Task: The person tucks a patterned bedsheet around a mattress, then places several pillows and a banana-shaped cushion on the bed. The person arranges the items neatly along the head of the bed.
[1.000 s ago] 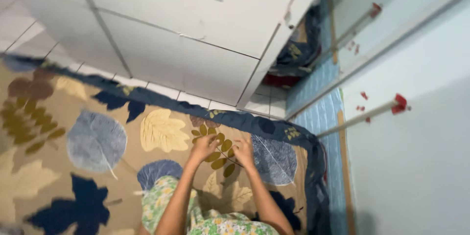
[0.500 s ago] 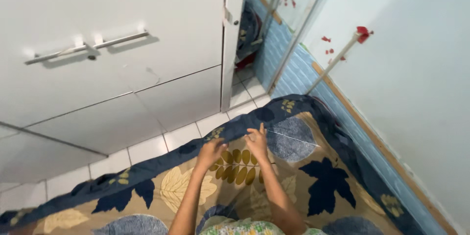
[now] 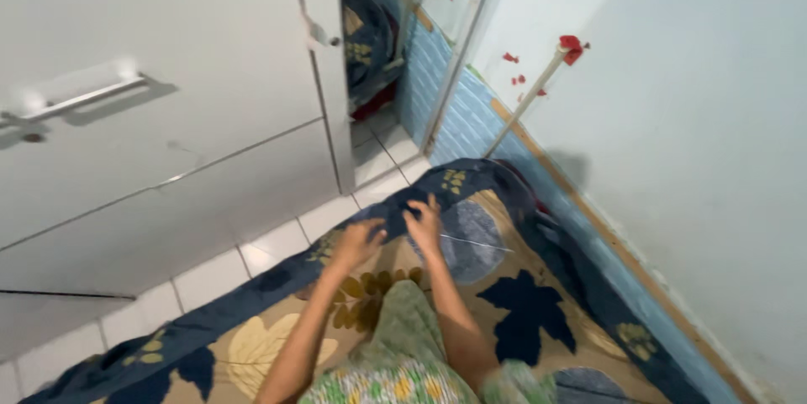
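A leaf-patterned bedsheet (image 3: 538, 320) in tan with a dark blue border lies spread below me. My left hand (image 3: 357, 242) rests on it near the blue border, fingers curled onto the cloth. My right hand (image 3: 423, 224) sits just to the right, fingers spread and pressing the sheet close to its edge. Both forearms reach forward over a green floral garment (image 3: 395, 362) at the bottom of the view. Whether either hand pinches the fabric is blurred.
A white cabinet (image 3: 168, 143) with a metal bar handle (image 3: 76, 101) stands to the left across a strip of white floor tiles (image 3: 261, 248). A pale blue wall (image 3: 689, 143) runs along the right. A white stick with a red tip (image 3: 538, 84) leans there.
The view has swung left and forward. Both hands have slid along the sheet toward its blue-bordered corner, staying side by side on the cloth.
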